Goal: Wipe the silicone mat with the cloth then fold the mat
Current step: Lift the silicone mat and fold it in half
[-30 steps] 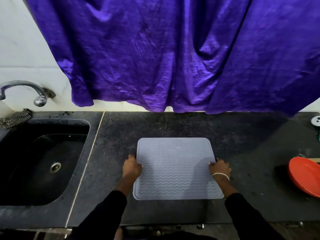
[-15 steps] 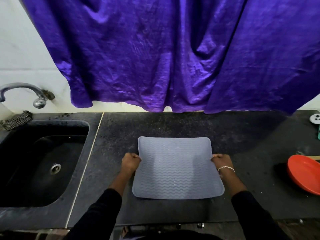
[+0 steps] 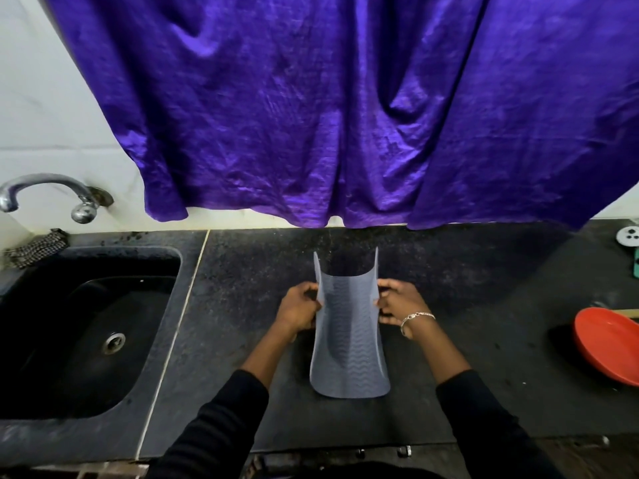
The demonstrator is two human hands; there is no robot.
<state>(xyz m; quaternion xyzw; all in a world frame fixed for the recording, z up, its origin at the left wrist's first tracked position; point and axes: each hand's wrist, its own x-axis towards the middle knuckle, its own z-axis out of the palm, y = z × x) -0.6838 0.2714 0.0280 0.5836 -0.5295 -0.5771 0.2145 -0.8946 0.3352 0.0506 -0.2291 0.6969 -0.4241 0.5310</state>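
The grey silicone mat (image 3: 349, 344), ribbed with wavy lines, is bent into a U above the black counter (image 3: 242, 305), with both side edges raised and brought close together. My left hand (image 3: 299, 311) grips the left edge and my right hand (image 3: 397, 304), with a bracelet on the wrist, grips the right edge. The mat's near end rests low towards the counter. A checked cloth (image 3: 36, 248) lies bunched at the far left corner behind the sink, away from both hands.
A black sink (image 3: 79, 333) with a metal tap (image 3: 45, 193) fills the left. A red plate (image 3: 608, 344) sits at the right edge, with a white round object (image 3: 627, 235) and a green item behind it. A purple curtain (image 3: 328, 108) hangs over the counter's back.
The mat lay flat with a hand on each side edge. Both hands have lifted the edges and drawn them inward, so the mat is now curled into a narrow U.
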